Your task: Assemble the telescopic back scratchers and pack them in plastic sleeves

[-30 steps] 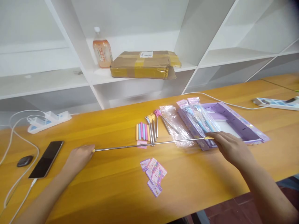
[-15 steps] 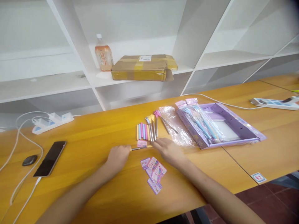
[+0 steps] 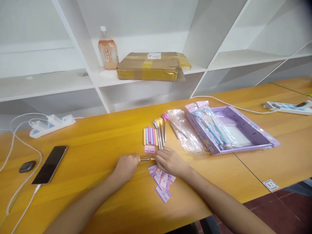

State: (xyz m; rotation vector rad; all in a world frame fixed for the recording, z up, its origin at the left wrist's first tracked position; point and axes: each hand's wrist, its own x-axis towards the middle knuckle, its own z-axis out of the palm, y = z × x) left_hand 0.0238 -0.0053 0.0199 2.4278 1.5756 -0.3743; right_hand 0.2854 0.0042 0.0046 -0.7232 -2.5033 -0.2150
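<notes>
My left hand point(image 3: 127, 166) is closed on one end of a thin metal rod point(image 3: 145, 159) with yellow ends. My right hand point(image 3: 170, 161) is closed round the rod's other end, its fingers hiding that tip. Just beyond lie several pastel tubes point(image 3: 150, 136) in a row, with a small pink card point(image 3: 149, 149) below them. Beside the tubes are metal rods with hand-shaped heads, blue, yellow point(image 3: 159, 122) and pink point(image 3: 165, 116). Overlapping purple and pink cards point(image 3: 162, 183) lie nearer to me, partly under my right hand.
Clear plastic wrapping point(image 3: 185, 136) lies beside a purple box point(image 3: 263, 138) holding bagged blue sticks point(image 3: 213, 128). A phone point(image 3: 50, 165), black case point(image 3: 27, 166), cables and power strip point(image 3: 52, 126) are left. A carton point(image 3: 148, 68) and bottle point(image 3: 108, 53) stand on the shelf.
My right hand has curled its fingers round the rod's end, where they were more stretched out. Both hands and the rod sit slightly nearer to me. The camera view has shifted a little.
</notes>
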